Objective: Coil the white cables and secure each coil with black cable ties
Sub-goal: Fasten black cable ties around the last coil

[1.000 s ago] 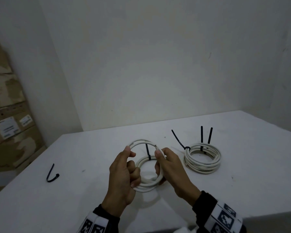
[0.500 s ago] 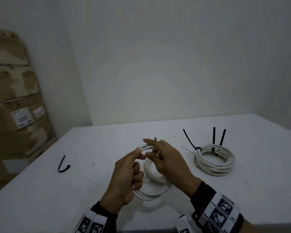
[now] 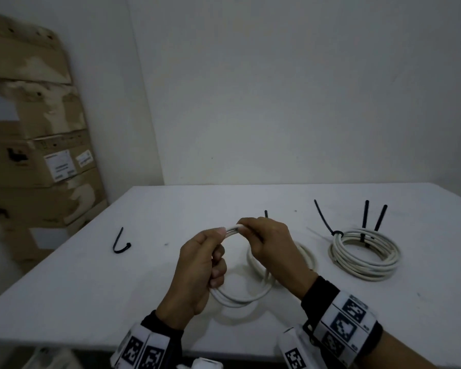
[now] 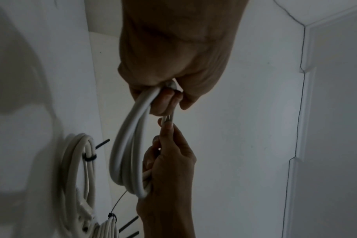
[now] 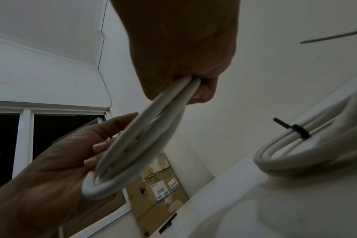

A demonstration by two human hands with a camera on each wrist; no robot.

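Observation:
I hold a loose white cable coil (image 3: 240,298) just above the table with both hands. My left hand (image 3: 218,251) grips its left side, thumb on the top strands. Beside that thumb, my right hand (image 3: 250,235) pinches the top strands. A black tie tip (image 3: 266,214) pokes up behind my right hand. In the left wrist view the coil (image 4: 128,145) hangs from my left hand (image 4: 169,96), and the right hand (image 4: 169,161) holds its far part. In the right wrist view the coil (image 5: 143,145) runs from my right hand (image 5: 196,87) to my left hand (image 5: 96,149).
A second white coil (image 3: 365,255) bound with three black ties lies on the white table (image 3: 91,288) to the right. A loose bent black tie (image 3: 120,242) lies at the left. Stacked cardboard boxes (image 3: 37,169) stand beyond the table's left edge.
My right hand has left the coil's right side and come onto the top strands next to my left thumb. The coil now sags lower towards the table.

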